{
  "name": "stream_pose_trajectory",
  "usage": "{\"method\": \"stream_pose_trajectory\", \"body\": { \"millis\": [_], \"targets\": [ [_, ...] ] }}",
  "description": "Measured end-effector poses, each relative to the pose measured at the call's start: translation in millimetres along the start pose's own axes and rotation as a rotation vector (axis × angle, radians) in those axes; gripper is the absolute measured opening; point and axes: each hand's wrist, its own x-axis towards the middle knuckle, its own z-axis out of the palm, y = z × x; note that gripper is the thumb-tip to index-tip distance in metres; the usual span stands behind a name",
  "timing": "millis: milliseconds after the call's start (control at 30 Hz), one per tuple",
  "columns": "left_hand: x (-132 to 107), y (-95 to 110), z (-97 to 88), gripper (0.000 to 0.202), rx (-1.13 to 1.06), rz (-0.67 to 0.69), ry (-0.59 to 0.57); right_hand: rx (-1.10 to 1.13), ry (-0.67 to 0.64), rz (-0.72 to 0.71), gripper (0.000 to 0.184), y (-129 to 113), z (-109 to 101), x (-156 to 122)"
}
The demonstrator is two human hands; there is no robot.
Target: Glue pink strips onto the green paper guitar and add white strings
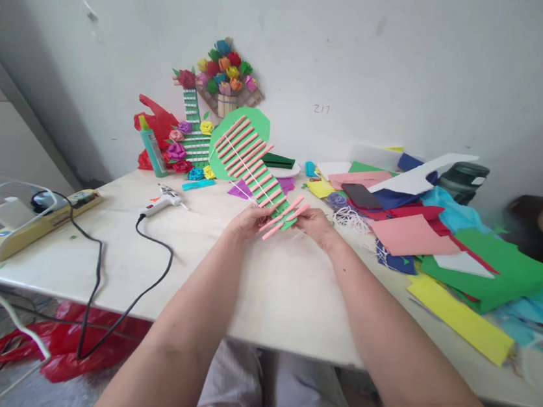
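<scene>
Both hands hold up a green paper guitar (240, 149) above the middle of the table. Its rounded body points away and left, and pink paper strips lie across it in rows, with white string running along its length. My left hand (251, 221) is closed on the near, narrow end from the left side. My right hand (316, 225) pinches the same end from the right, close to some longer pink strips. A white glue gun (167, 199) lies to the left of the hands. White string (348, 219) is heaped to the right.
Coloured paper sheets (489, 271), a phone (361, 196) and a dark green bottle (463, 181) crowd the right side. A yellowish power strip (28, 228) with cables lies at left. Behind stand a glue bottle (153, 149), paper flowers (178, 152) and a flower picture (228, 71) against the wall.
</scene>
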Motion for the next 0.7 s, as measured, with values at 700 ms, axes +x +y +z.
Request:
{"method": "stream_pose_trajectory", "body": {
  "millis": [700],
  "targets": [
    [-7.6,3.8,7.9,0.039,-0.102,0.027,-0.124,-0.054,0.013,-0.109,0.017,-23.5,9.2,-4.1]
  ]
}}
